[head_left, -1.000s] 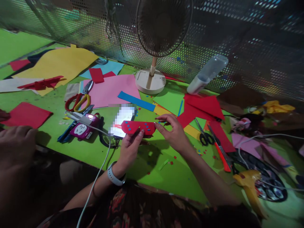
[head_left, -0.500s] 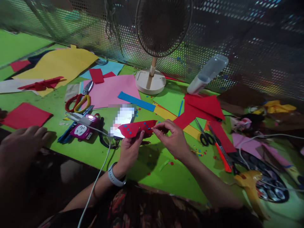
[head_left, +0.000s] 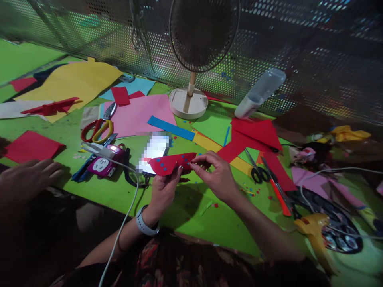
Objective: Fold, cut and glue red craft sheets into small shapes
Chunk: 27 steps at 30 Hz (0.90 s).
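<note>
A red paper cutout (head_left: 164,164) with small blue dots is raised over the green table. My left hand (head_left: 164,191) grips its lower edge, thumb in front and the other fingers mostly behind it. At the cutout's right end, my right hand (head_left: 217,175) has thumb and forefinger pinched together at the surface; whatever lies between the tips is too small to make out. Behind the cutout lies a phone (head_left: 158,144) with a lit screen. Tiny coloured paper bits (head_left: 249,190) and a pale green strip (head_left: 206,207) are scattered below and right of my hands.
Red-and-yellow-handled scissors (head_left: 97,130) and a purple power adapter (head_left: 103,165) lie left, near another person's hand (head_left: 30,177). A fan (head_left: 189,104) and a tilted bottle (head_left: 260,93) stand behind. Black-handled scissors (head_left: 259,174) and a yellow glue gun (head_left: 314,223) lie right. A white cable (head_left: 128,211) crosses in front.
My right fingertips have shifted slightly left and down against the red cutout. My left hand keeps its hold, with the cutout almost unmoved.
</note>
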Motion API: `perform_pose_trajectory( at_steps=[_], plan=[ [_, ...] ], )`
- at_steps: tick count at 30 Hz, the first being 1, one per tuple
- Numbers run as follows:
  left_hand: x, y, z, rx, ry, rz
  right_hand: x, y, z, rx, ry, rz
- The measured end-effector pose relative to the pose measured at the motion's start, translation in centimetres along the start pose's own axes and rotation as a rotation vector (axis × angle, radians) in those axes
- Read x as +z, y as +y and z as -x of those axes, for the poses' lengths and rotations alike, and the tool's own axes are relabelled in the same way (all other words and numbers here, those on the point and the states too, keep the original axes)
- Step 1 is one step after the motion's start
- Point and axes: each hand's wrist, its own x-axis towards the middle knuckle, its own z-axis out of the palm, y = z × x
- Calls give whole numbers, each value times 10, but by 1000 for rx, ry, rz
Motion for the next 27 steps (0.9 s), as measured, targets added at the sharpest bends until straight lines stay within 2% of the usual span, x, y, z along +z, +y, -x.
perform_pose_trajectory(
  at_steps=[12,18,21,27],
  plan=[
    [1,2,1,13,3,-25,2,0,2,-52,16,6],
    [0,1,1,21,8,-36,0,-3,3,-99,26,76],
    [0,1,1,35,-7,-44,-3,-3,3,-171,32,162],
    [0,-1,1,86,-11,-53,-1,1,5,-419,64,373]
  ],
)
